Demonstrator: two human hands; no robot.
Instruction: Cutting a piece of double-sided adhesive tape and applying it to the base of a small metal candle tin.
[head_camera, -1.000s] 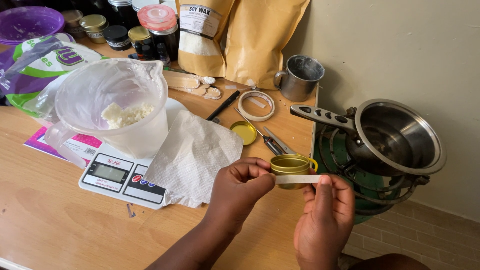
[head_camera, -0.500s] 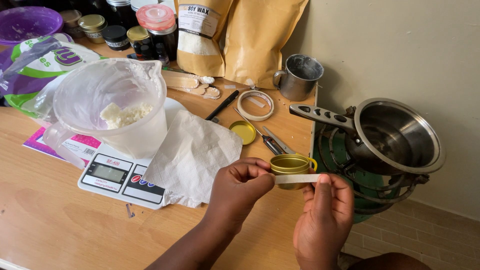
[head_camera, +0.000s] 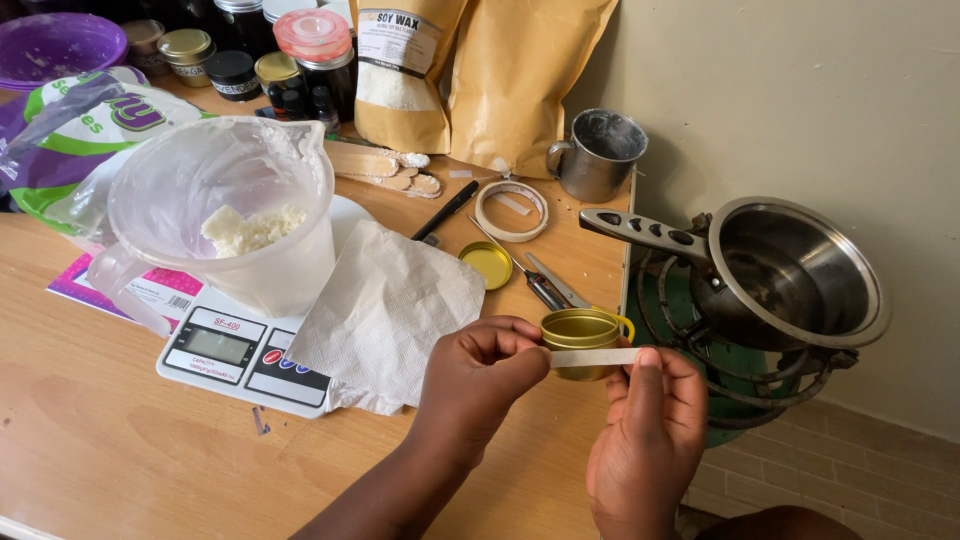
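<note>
Head view, looking down at my work: my left hand (head_camera: 478, 372) pinches one end of a short strip of pale tape (head_camera: 596, 356), and my right hand (head_camera: 648, 432) holds the other end under its thumb, so both grips are narrow and closed on the strip. Stretched between them, the tape lies across the side of a small gold tin (head_camera: 583, 340) at about five o'clock on the wooden table (head_camera: 110, 440) — the tin sits between my fingertips, just off the table's right edge.

As I judge it, the taping is under way: the strip looks pressed to the tin's wall, but whether it has stuck I cannot tell. The tin is open and looks empty; its gold lid (head_camera: 487, 264) lies apart at one o'clock from my left hand, near the roll of tape (head_camera: 511, 210). At ten o'clock a clear jug (head_camera: 232, 215) holding a little white flaky wax stands on the digital scale (head_camera: 235, 352), so some wax seems measured out. The steel saucepan (head_camera: 790, 272) at three o'clock stands empty on its burner — melting and pouring look undone.
</note>
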